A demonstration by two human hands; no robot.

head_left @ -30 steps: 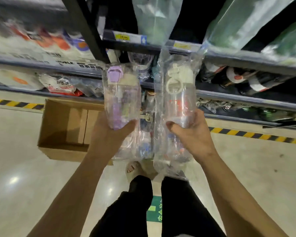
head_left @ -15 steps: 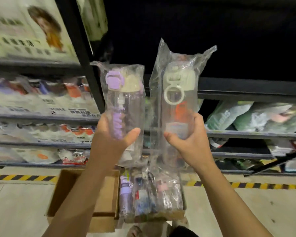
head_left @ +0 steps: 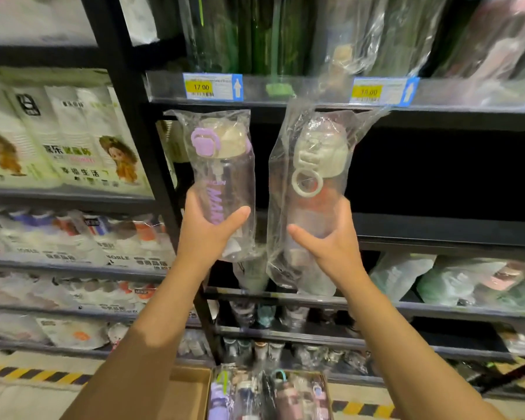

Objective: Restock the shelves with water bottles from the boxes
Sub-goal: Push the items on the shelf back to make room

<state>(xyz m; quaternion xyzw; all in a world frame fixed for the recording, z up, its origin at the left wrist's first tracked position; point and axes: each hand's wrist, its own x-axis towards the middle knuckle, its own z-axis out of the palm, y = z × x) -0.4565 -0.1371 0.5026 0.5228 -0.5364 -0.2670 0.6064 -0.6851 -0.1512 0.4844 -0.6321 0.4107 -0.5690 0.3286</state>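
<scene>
Left grip (head_left: 208,230) clasps purple-lid bottle (head_left: 222,177) — right grip (head_left: 331,244) clasps cream-lid bottle (head_left: 312,183) — both bagged, before dark shelf (head_left: 437,228).

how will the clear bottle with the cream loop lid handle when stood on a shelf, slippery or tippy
Probably slippery: the loose clear plastic bag around the clear bottle with the cream loop lid could slide under the right hand. It looks empty, so likely light. Tall and narrow, it may tip.
</scene>
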